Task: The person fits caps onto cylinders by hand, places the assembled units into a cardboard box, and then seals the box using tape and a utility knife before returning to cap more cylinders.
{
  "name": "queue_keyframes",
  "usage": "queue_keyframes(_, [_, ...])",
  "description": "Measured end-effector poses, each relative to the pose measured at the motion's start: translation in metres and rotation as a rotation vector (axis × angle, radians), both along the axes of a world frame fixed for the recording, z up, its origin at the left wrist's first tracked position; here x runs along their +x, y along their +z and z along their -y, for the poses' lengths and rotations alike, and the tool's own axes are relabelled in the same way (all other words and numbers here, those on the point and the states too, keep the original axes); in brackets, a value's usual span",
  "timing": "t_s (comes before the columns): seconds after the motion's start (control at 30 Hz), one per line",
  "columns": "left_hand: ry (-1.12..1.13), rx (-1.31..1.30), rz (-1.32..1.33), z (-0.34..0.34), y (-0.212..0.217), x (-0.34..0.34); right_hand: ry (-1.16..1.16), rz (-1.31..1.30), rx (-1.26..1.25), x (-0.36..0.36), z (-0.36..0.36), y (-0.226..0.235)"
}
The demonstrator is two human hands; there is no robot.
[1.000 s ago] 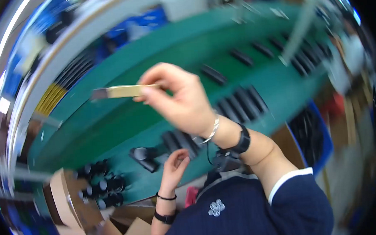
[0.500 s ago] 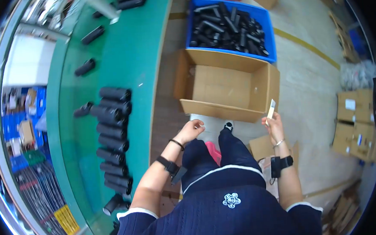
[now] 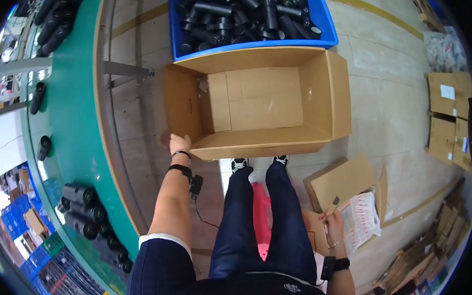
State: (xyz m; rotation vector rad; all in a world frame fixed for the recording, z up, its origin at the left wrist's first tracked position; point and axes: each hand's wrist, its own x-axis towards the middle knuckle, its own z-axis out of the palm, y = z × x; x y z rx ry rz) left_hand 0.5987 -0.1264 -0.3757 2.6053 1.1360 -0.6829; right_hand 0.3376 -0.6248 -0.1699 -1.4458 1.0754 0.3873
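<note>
An opened cardboard box (image 3: 265, 99) stands on the floor in front of my feet, its flaps folded outward and its inside bare except for bits of clear tape. My left hand (image 3: 179, 144) is at the box's near left corner, its fingers closed on the edge of the left flap and slightly blurred. Low on the right, my right hand (image 3: 334, 227) grips a utility knife (image 3: 332, 206) with a pale handle, its dark blade pointing up and away from me. The knife is apart from the box.
Beyond the box stands a blue bin (image 3: 257, 45) full of black cylinders. More cylinders (image 3: 86, 211) lie on the green workbench (image 3: 76, 141) at left. Cardboard pieces (image 3: 341, 181) and a printed plastic bag (image 3: 363, 221) lie at right. A pink stool (image 3: 261, 216) is between my legs.
My left hand has reached out left to the box's left flap. My right hand has drawn back toward me, away from the box, with the knife. The view has shifted.
</note>
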Motion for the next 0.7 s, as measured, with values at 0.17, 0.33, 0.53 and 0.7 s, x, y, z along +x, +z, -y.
queue_keyframes(0.17, [0.028,-0.098,-0.119,-0.16,-0.076,0.019,-0.076,-0.053,0.163,0.019,-0.047,-0.054])
queue_keyframes(0.33, [-0.125,-0.063,-0.02,-0.06,-0.046,0.014,-0.11,-0.048,0.177,0.006,-0.042,-0.03])
queue_keyframes(0.53, [-0.388,-0.466,0.349,0.105,0.188,-0.065,-0.155,0.062,0.242,0.014,-0.043,0.021])
queue_keyframes(0.7, [-0.863,-0.404,0.166,0.283,0.319,-0.045,-0.331,0.275,0.265,0.022,-0.013,0.072])
